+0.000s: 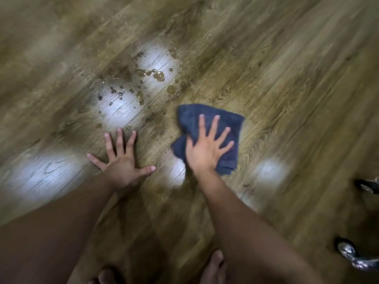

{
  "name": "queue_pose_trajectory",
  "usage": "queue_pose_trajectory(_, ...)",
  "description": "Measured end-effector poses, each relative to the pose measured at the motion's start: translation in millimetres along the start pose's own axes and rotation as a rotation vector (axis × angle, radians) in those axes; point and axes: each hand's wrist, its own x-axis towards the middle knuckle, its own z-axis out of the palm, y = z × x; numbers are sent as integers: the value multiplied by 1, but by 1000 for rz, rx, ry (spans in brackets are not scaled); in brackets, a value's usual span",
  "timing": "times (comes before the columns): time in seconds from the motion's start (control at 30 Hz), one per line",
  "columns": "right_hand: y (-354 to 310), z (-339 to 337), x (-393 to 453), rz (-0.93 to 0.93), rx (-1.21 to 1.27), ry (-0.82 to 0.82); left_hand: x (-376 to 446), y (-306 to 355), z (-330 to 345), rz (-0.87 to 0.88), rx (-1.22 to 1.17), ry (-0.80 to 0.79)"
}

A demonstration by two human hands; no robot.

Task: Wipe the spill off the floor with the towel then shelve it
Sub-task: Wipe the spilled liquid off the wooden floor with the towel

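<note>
Right hand: the right hand point(207, 148) lay flat on the towel, fingers straight and fanned, palm pressing down; the arm reached forward from the lower right.
Left hand: the left hand point(121, 160) was planted on the bare floor, fingers and thumb splayed wide, holding nothing, arm straight behind it.
Towel: the towel point(209, 121) was dark blue terry cloth, bunched into a rough square with a fold sticking out by the thumb; it sat on the floor just right of the wet patch.
Spill: the spill point(139, 85) showed as scattered beads and small pools, ahead of the left hand's fingertips and left of the towel.
Floor: the floor point(287, 89) was brown wood-grain planks with pale glare patches.
Edges: two shiny caster wheels point(348, 251) stood at the right edge; bare toes point(215, 263) showed at the bottom.
</note>
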Motion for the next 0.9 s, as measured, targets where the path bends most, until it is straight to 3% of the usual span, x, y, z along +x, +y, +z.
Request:
queue_pose_trajectory(0.17, 19, 28, -83, -362, -130, -20, 0, -1, -1, -1, -11, 7)
queue_pose_trajectory(0.3, 87, 25, -101, -437, -221, -46, -3, -1, -4, 6, -4, -26)
queue_pose_trajectory(0.4, 118, 11, -89, -390, -265, -47, -3, -2, -5, 5, -7, -37)
queue_pose_trajectory(0.53, 127, -6, -52, -192, -205, -30, -2, -3, -5, 6, 1, -35)
queue_pose_trajectory(0.73, 53, -17, 11, 183, 106, 25, 1, -3, -4, 6, 2, -23)
queue_pose_trajectory(0.83, 9, -18, 25, 143, 138, 3, 3, -3, -3, 2, -1, -9)
queue_pose_trajectory(0.9, -15, -15, 20, 8, 78, -22, 4, -3, -2, -2, 4, 3)
